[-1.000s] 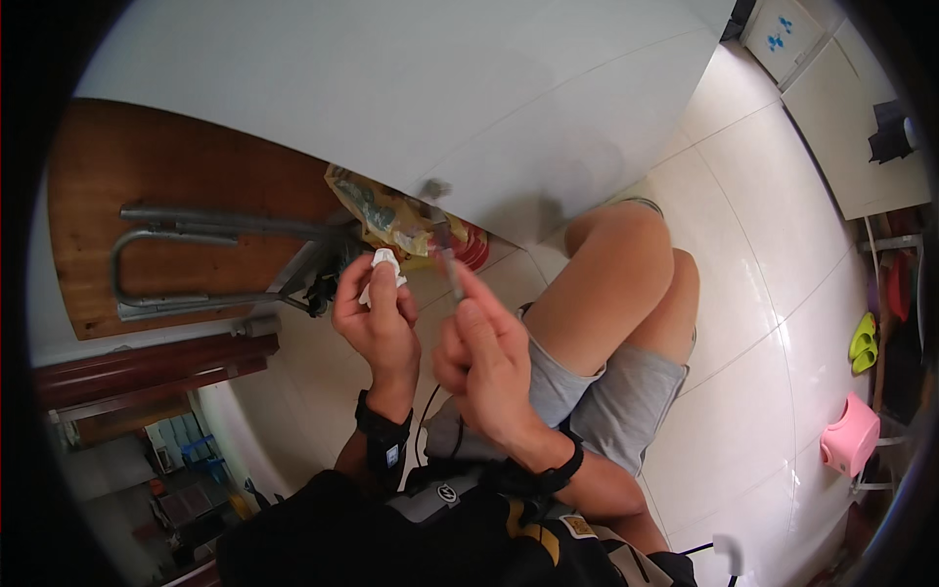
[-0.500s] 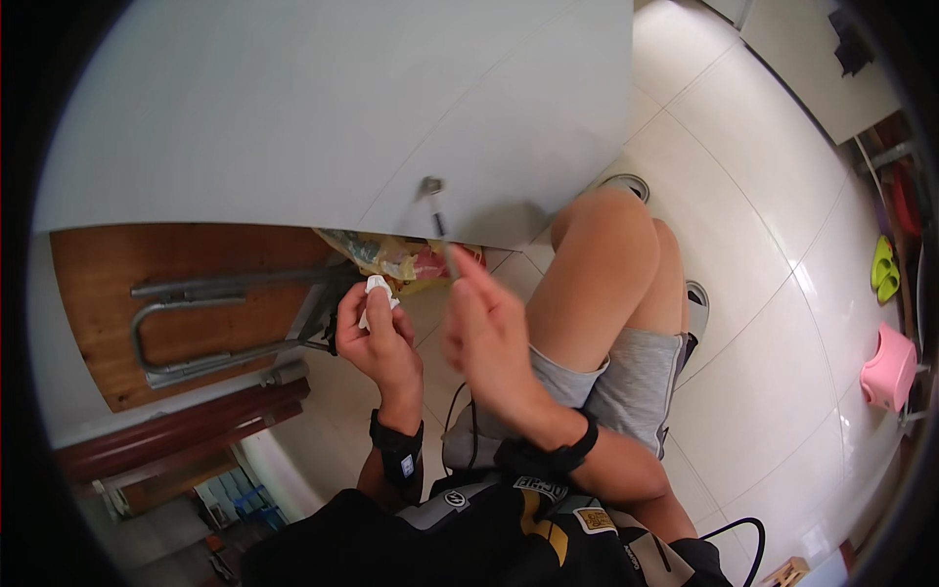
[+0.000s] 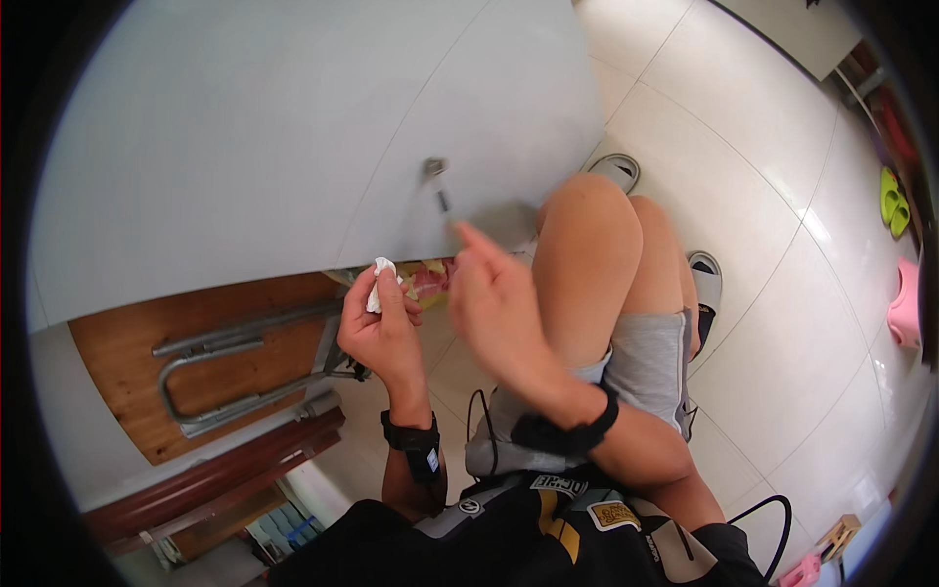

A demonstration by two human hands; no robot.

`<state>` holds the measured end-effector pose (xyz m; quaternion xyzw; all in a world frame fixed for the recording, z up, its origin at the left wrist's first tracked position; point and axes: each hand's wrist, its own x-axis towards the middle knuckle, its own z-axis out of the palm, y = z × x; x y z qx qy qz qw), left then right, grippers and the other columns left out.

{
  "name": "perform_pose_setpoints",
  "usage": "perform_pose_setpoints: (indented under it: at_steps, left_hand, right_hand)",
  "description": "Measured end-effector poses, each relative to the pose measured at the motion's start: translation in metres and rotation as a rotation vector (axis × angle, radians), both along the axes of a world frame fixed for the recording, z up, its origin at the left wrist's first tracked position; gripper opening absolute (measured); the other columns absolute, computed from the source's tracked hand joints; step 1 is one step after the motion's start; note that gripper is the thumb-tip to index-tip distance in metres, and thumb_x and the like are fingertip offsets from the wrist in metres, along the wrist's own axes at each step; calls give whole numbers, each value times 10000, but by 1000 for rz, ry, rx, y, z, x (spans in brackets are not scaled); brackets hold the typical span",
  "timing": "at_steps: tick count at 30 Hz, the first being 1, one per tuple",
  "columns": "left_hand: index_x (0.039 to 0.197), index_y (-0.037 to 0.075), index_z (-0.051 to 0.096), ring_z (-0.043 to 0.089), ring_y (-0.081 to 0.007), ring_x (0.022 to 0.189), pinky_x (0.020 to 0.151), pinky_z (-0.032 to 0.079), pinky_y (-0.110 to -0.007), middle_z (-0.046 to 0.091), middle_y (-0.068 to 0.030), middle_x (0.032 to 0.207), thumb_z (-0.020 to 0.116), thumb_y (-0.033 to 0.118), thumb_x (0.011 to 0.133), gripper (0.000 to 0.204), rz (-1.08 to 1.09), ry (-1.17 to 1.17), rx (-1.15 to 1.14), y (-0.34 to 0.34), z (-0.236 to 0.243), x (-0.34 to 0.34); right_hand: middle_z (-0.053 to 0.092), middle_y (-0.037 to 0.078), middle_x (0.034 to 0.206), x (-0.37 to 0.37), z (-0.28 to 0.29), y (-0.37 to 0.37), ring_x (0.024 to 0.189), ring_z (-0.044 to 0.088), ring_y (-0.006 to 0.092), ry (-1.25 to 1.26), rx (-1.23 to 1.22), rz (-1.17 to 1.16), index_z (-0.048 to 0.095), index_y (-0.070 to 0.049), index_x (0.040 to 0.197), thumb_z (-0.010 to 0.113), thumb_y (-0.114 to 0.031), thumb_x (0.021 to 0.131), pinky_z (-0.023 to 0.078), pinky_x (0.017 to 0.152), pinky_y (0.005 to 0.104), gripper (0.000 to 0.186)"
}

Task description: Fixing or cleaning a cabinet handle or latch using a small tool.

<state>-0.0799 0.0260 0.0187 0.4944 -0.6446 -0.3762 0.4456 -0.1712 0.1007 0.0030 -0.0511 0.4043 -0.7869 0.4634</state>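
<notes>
Crumpled white tissue (image 3: 384, 269) is pinched in the fingers of my left hand (image 3: 377, 328), near the lower edge of a broad pale panel (image 3: 254, 147). To its right, my right hand (image 3: 499, 303) is closed around the lower end of a slim metal tool (image 3: 436, 174). That tool has a rounded head and a dark band on its shaft; it is blurred, so its exact kind is unclear. Its head is over the panel, and I cannot tell whether it touches. My right index finger lies along the shaft.
Left of my hands, a wooden board (image 3: 117, 362) carries bent metal tubes (image 3: 245, 342). A colourful plastic bag (image 3: 430, 281) shows behind my hands. My bent knees (image 3: 597, 235) are at right, over the tiled floor (image 3: 763, 254). Green slippers (image 3: 893, 203) and a pink stool (image 3: 905, 303) stand far right.
The view has shifted, so the panel's lower edge sits lower on the left. Both hands keep their holds, and the tool stays over the panel.
</notes>
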Motion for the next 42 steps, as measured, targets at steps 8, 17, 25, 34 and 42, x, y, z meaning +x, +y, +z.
perform_pose_setpoints:
  at_steps: [8,17,25,34,42]
  left_hand:
    - [1066,-72,705,599,-86,564,490,489,-224,693,-74,759,715,60,901,211,44,-42,-211,-19,1,-36]
    - [1018,-74,732,571,-43,607,512,449,-220,688,-43,716,733,73,879,202,-39,-357,-256,-20,-37,-18]
    - [1015,-69,726,581,-45,585,511,455,-212,695,-43,747,732,87,889,201,-107,-336,-131,-8,-52,-1]
    - [1014,-69,718,569,-83,521,464,456,-235,678,-72,714,710,81,913,181,42,-221,-317,-15,-30,-20]
    - [1036,-87,704,581,-84,544,503,499,-235,657,-70,694,706,76,912,205,49,-295,-95,-12,-34,-26]
  right_hand:
    - [457,-68,656,-23,12,-4,558,399,12,78,-12,-56,430,70,1441,447,-148,1036,361,496,200,461]
    - [427,-62,658,-28,19,-1,603,412,18,170,9,-81,505,93,1371,443,-142,1016,400,516,229,430]
    - [430,-68,628,-55,30,0,575,399,17,142,66,-112,522,67,1377,448,-158,1012,358,490,225,436]
    - [403,-92,633,-75,33,-3,553,372,20,198,114,-168,558,79,1329,468,-148,1001,335,487,248,408]
    - [390,86,547,-113,29,-11,516,383,117,267,115,-240,549,68,936,409,-98,966,348,470,348,219]
